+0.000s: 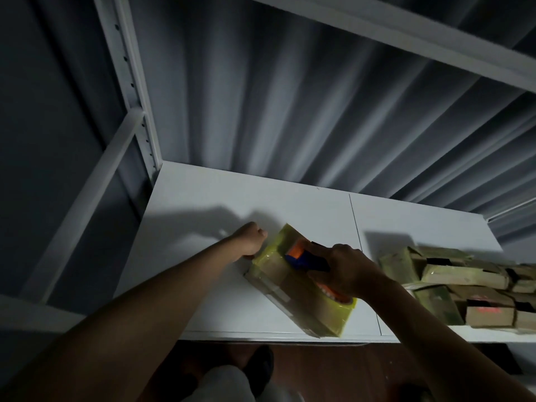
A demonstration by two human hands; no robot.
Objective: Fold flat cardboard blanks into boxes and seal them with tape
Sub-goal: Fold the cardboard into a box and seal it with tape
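The box (293, 288) lies on the white bench (203, 204) right in front of me, its long axis running from about eleven o'clock, at the far end, down to five o'clock, where its near corner reaches almost to the bench's front edge. Yellowish tape shows over its far end and along the near right corner.

My right hand (345, 271) sits on top of the box at about its middle, fingers curled tight round the tape dispenser (307, 259), whose orange and blue body points toward the far end at eleven o'clock. My left hand (251, 237) is at that far end, pressed against the box's left corner; its fingers are curled, but I cannot tell whether they pinch the tape's free end or only brace the cardboard, since the box hides the fingertips.

So the move ahead turns on that diagonal. I judge the strip has to run along the long axis, and my right hand, being the one on the dispenser, must travel along the eleven-to-five line, while the left, nearer the far end, holds the box from sliding. If I drift off that line the tape will likely cross the seam crooked.

At three o'clock, well apart from my right hand, a heap of finished boxes (464, 282) rests on the same bench.
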